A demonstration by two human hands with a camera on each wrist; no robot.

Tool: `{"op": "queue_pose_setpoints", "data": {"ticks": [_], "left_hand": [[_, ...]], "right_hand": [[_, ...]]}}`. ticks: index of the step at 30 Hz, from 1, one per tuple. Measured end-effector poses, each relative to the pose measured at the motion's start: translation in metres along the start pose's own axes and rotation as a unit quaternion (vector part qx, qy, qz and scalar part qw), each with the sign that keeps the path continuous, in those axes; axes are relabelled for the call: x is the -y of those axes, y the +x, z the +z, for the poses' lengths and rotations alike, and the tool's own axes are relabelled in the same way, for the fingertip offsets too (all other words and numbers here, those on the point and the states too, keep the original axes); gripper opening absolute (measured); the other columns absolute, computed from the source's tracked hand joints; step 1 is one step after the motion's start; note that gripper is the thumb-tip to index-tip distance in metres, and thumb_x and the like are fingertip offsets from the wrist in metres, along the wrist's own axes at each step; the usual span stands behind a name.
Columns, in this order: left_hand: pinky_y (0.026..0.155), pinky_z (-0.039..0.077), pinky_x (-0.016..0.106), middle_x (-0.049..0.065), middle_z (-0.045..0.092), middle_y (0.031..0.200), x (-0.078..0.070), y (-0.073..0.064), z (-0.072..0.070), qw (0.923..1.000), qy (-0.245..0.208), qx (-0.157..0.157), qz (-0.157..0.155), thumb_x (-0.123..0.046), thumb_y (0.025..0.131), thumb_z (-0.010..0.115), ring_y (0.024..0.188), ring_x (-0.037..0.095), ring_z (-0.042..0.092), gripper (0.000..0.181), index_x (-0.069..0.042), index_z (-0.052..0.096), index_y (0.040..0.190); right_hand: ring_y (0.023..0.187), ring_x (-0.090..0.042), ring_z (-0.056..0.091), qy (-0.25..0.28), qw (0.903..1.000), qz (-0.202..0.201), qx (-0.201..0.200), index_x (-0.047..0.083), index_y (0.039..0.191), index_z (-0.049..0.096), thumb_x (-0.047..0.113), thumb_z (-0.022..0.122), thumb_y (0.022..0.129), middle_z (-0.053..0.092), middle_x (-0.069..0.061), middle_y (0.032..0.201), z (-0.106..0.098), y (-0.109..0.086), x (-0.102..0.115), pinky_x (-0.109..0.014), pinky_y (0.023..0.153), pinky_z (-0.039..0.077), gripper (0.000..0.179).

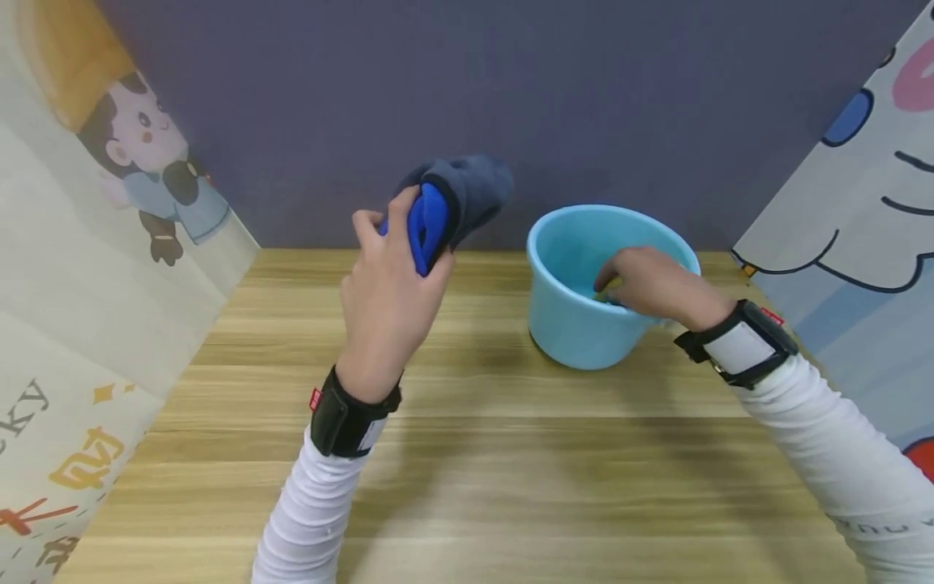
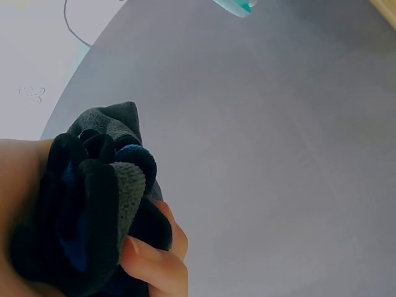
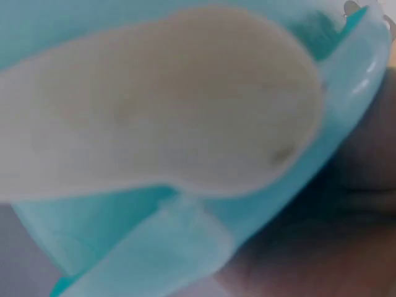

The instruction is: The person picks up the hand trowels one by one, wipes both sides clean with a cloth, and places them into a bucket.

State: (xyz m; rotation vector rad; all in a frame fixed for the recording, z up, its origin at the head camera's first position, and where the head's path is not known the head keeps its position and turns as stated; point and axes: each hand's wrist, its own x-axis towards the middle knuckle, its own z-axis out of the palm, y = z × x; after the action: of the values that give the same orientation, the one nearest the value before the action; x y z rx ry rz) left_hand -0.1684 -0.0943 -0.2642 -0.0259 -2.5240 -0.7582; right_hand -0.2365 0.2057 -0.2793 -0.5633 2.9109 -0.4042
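Observation:
My left hand (image 1: 390, 292) grips a bundled dark grey fleece item (image 1: 477, 191) with black trim and a bright blue lining, held above the tabletop. In the left wrist view, the fingers (image 2: 151, 266) wrap round the folds of the fleece item (image 2: 93, 204); its exact kind is unclear. Over the front right rim of a light blue bucket (image 1: 576, 332), my right hand (image 1: 653, 284) reaches in with bent fingers. A small yellow-green thing (image 1: 602, 296) shows between its fingers, mostly hidden. A pale, round-ended strip (image 3: 185, 105) fills much of the right wrist view.
The wooden tabletop (image 1: 467, 487) runs back to a dark grey-blue wall (image 1: 328, 97). Panels printed with cartoons (image 1: 146, 138) stand at the left and right sides. Behind the bucket the wall is close.

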Motion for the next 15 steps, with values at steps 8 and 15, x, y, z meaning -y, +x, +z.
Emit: {"op": "queue_pose_setpoints", "data": {"ticks": [8,15], "left_hand": [[0.059,0.056,0.046,0.021,0.044,0.136,-0.002,-0.002,0.0,0.9999,0.008,0.003,0.007,-0.041,0.096,0.062,0.077,0.036,0.066,0.065,-0.034,0.034,0.154],[0.056,0.054,0.042,0.022,0.044,0.138,0.003,-0.001,0.006,0.9996,0.019,0.02,0.002,-0.043,0.095,0.063,0.075,0.035,0.065,0.067,-0.032,0.035,0.155]], "right_hand": [[0.096,-0.028,0.064,0.005,0.9999,0.006,0.009,0.004,0.11,0.072,0.021,0.059,0.101,0.072,-0.014,0.108,0.0,-0.005,-0.005,-0.046,0.08,0.051,0.024],[0.089,-0.028,0.062,0.014,0.997,0.013,-0.076,0.001,0.114,0.07,0.024,0.051,0.105,0.07,-0.016,0.108,0.006,-0.019,0.004,-0.043,0.076,0.05,0.031]]}}
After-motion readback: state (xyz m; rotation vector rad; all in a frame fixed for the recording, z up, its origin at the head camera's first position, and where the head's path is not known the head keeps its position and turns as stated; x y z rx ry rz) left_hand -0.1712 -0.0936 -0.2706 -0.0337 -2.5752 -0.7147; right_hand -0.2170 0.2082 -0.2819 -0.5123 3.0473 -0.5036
